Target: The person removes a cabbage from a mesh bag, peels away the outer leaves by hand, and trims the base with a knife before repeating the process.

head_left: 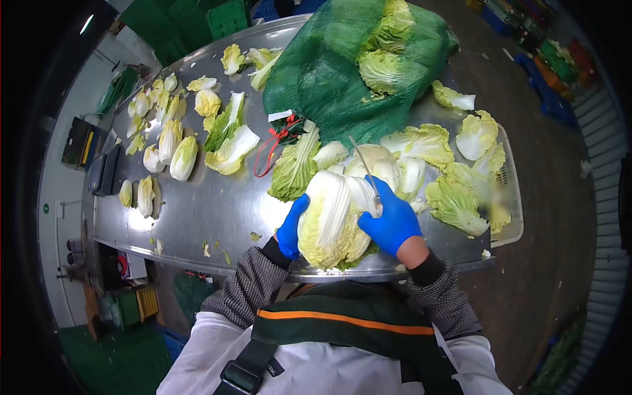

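Note:
A large napa cabbage [327,220] with a pale ribbed base and yellow-green leaves is at the table's near edge, in front of my body. My left hand [290,228], in a blue glove, grips its left side. In my blue-gloved right hand [394,220] is a knife [363,162], its thin blade pointing up and away from me. The right thumb and fingers are also against the cabbage's right side; the knife handle is mostly hidden. Just beyond lie loose cabbage leaves [294,164] and another pale cabbage head [378,164], partly covered.
A green mesh sack [322,79] with cabbages inside lies at the back of the metal table [204,210], a red tie [266,157] at its mouth. Several small trimmed cabbages [184,158] lie on the left. A pale plastic crate [517,197] at the right edge holds leaves.

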